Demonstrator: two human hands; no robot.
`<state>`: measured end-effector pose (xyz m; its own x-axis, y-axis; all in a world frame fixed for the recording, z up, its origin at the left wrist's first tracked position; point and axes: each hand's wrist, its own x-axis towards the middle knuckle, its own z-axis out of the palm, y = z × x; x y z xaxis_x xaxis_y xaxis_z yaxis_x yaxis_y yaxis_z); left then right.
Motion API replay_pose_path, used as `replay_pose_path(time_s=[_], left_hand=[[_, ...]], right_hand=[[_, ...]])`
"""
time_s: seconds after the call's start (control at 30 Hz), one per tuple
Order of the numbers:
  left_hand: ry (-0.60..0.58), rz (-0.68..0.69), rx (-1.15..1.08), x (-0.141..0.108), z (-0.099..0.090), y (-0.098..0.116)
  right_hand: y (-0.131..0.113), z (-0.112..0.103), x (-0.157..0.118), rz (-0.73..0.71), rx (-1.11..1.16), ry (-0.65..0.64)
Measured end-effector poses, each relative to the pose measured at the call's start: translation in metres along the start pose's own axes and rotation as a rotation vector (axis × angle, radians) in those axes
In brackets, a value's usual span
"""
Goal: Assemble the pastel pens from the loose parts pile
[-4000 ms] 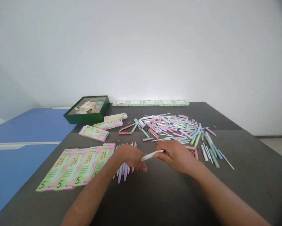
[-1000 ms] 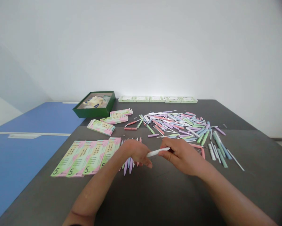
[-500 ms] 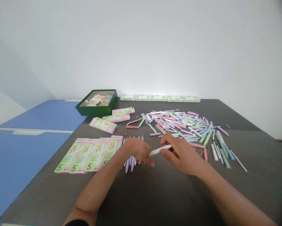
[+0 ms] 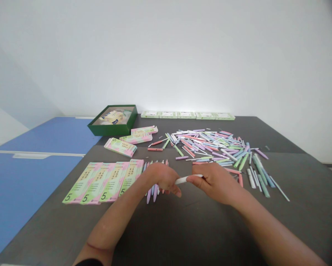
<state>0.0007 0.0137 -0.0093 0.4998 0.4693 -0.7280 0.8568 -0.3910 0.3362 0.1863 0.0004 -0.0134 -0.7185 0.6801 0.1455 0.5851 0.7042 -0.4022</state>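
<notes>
My right hand (image 4: 213, 183) pinches a white pen (image 4: 185, 179) between thumb and fingers, its tip pointing toward my left hand. My left hand (image 4: 162, 178) is curled shut just beyond that tip, and nothing shows in its fingers. It hangs over a row of pastel pens (image 4: 154, 193) laid side by side, partly hiding them. Left of that row lie several pink-and-green cards marked 5 (image 4: 102, 181). Just past my right hand spreads a loose pile of pastel pen parts (image 4: 210, 145).
More pink-and-green cards (image 4: 120, 147) lie near a green open box (image 4: 112, 125) holding packets. A line of pale green boxes (image 4: 186, 115) stands along the far edge of the dark table (image 4: 182, 229). A blue table (image 4: 35, 177) adjoins on the left.
The white pen has swung from tilted to nearly level, and my right hand has shifted slightly toward my left hand. The whole view has drifted a little since the earliest frame.
</notes>
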Motion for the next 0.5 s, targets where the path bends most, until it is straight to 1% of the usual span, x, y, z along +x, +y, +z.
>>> replay_pose_path(time_s=[0.1, 0.3, 0.5], left_hand=[[-0.017, 0.015, -0.019, 0.0003, -0.0001, -0.0004], [-0.052, 0.024, -0.045, 0.0011, -0.0009, -0.0005], [-0.007, -0.005, -0.011, 0.0007, -0.0002, -0.001]], right_hand=[[-0.0032, -0.0008, -0.0014, 0.032, 0.015, 0.01], [-0.0084, -0.006, -0.0058, -0.01, 0.062, 0.034], [-0.0001, -0.0032, -0.0016, -0.059, 0.08, 0.004]])
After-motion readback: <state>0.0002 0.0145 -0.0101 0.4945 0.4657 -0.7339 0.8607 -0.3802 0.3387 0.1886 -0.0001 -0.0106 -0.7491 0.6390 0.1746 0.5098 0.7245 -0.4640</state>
